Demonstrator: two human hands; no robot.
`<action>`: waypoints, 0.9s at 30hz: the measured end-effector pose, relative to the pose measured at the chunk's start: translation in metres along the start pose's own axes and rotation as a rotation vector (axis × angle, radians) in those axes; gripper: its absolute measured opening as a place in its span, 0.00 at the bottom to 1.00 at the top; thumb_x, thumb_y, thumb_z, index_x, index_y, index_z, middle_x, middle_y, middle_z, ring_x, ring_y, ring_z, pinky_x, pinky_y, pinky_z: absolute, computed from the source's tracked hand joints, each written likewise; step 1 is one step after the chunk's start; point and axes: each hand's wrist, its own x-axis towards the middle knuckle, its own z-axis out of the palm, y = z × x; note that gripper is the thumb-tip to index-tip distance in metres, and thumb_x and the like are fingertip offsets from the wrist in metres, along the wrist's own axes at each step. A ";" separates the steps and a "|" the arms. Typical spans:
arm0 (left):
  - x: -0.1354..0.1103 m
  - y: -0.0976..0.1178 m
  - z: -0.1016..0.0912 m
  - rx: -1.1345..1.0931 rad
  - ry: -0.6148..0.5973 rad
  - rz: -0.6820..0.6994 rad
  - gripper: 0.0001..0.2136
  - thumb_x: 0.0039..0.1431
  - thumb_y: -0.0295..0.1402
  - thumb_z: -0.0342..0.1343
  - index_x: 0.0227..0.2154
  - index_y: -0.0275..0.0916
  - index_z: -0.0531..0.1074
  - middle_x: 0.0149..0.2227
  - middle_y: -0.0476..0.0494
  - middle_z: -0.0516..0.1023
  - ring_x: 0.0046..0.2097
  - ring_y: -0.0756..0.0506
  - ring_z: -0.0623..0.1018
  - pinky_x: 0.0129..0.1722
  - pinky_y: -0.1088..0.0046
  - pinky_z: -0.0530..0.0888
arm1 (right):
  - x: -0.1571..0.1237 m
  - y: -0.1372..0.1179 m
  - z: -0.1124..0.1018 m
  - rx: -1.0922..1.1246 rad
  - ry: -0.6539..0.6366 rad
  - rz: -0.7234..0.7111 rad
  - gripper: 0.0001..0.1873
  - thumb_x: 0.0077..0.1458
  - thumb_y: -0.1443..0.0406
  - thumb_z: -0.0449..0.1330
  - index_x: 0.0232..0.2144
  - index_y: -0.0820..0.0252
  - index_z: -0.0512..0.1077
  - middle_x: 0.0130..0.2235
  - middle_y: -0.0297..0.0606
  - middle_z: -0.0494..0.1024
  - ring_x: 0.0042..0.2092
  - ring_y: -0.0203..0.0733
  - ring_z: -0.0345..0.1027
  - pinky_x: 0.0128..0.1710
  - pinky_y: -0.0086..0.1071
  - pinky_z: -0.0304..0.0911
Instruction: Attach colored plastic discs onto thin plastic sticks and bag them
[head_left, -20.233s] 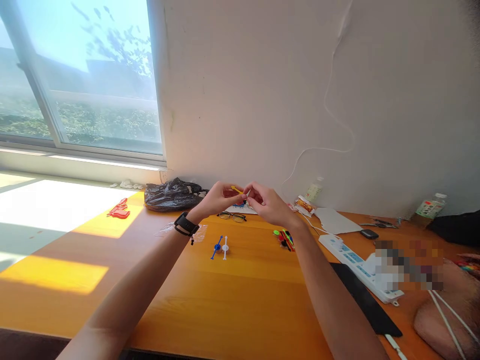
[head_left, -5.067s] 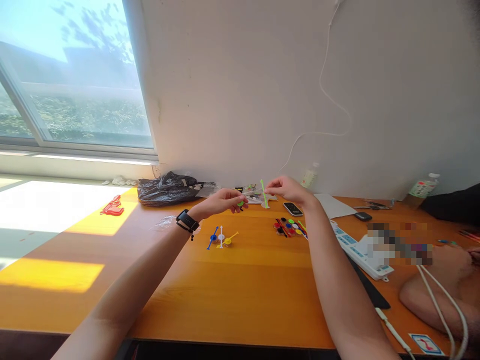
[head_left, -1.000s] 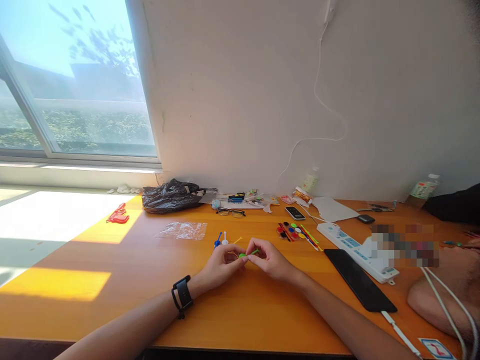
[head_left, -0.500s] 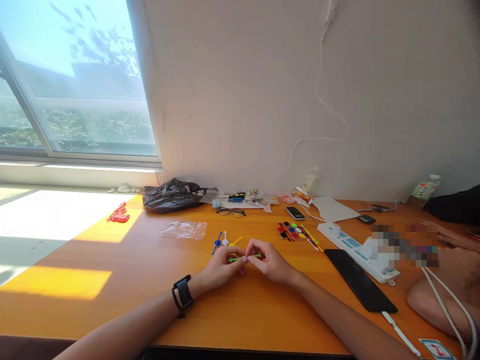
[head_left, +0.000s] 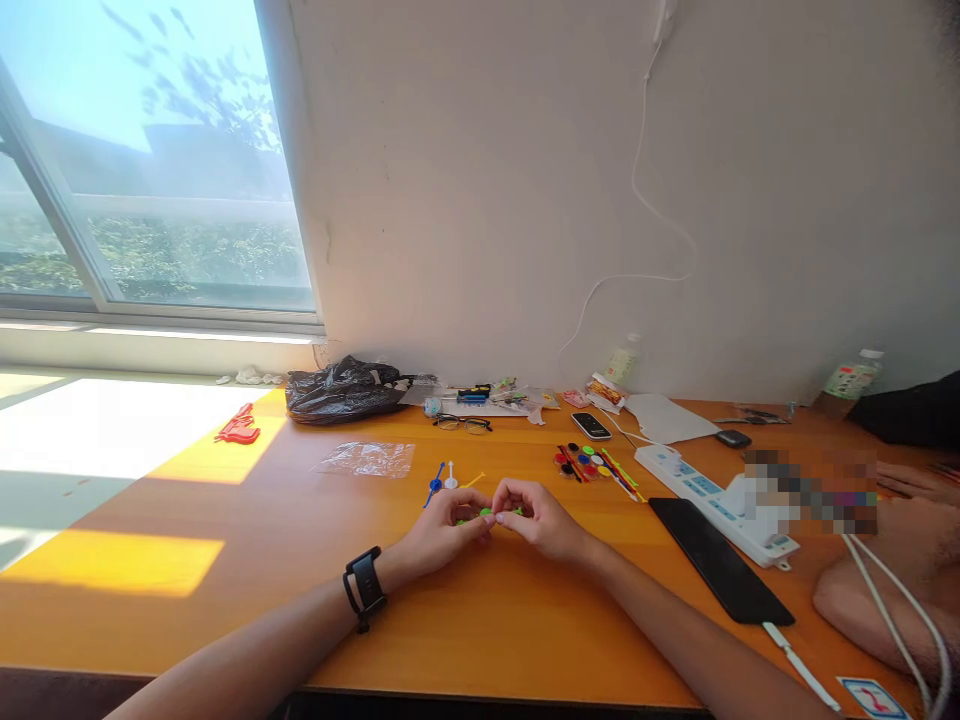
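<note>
Low over the orange table (head_left: 487,620), my left hand (head_left: 442,535) and my right hand (head_left: 536,520) meet fingertip to fingertip. Both pinch a small green stick with a green disc on it (head_left: 486,514). My left wrist wears a black watch (head_left: 365,588). Just beyond my fingers lie a blue piece (head_left: 434,484), a white piece (head_left: 451,477) and a yellow piece (head_left: 472,481), each a stick with a disc. Further right sits a pile of coloured discs and sticks (head_left: 592,463).
A clear plastic bag (head_left: 365,459), glasses (head_left: 465,424), a black bag (head_left: 341,388) and a phone (head_left: 591,425) lie toward the wall. A power strip (head_left: 712,495) and a black slab (head_left: 720,572) are at right, beside another person's arm (head_left: 877,600). A red object (head_left: 238,428) lies at left.
My hands stay joined at the same spot on the table. The green stick showed as a long line between my fingers half a second ago; now mostly the disc shows.
</note>
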 end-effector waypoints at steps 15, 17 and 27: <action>0.004 -0.007 -0.001 -0.046 -0.028 0.120 0.22 0.63 0.52 0.64 0.34 0.33 0.79 0.34 0.41 0.78 0.34 0.47 0.75 0.38 0.71 0.72 | -0.002 0.000 0.002 0.021 -0.032 -0.044 0.08 0.62 0.62 0.62 0.34 0.58 0.67 0.31 0.30 0.69 0.34 0.36 0.60 0.34 0.30 0.56; 0.003 -0.006 -0.001 -0.047 -0.023 0.123 0.22 0.63 0.52 0.64 0.34 0.34 0.79 0.33 0.41 0.78 0.34 0.47 0.75 0.38 0.71 0.72 | -0.002 -0.002 0.001 0.015 -0.033 -0.046 0.09 0.62 0.62 0.63 0.34 0.58 0.67 0.31 0.30 0.69 0.33 0.36 0.60 0.34 0.30 0.55; 0.005 -0.002 -0.001 -0.056 0.044 0.097 0.22 0.61 0.52 0.66 0.34 0.33 0.80 0.32 0.42 0.78 0.35 0.46 0.75 0.40 0.68 0.73 | 0.001 0.000 0.000 0.055 0.010 -0.050 0.11 0.60 0.59 0.65 0.34 0.59 0.69 0.31 0.31 0.68 0.32 0.36 0.59 0.33 0.30 0.54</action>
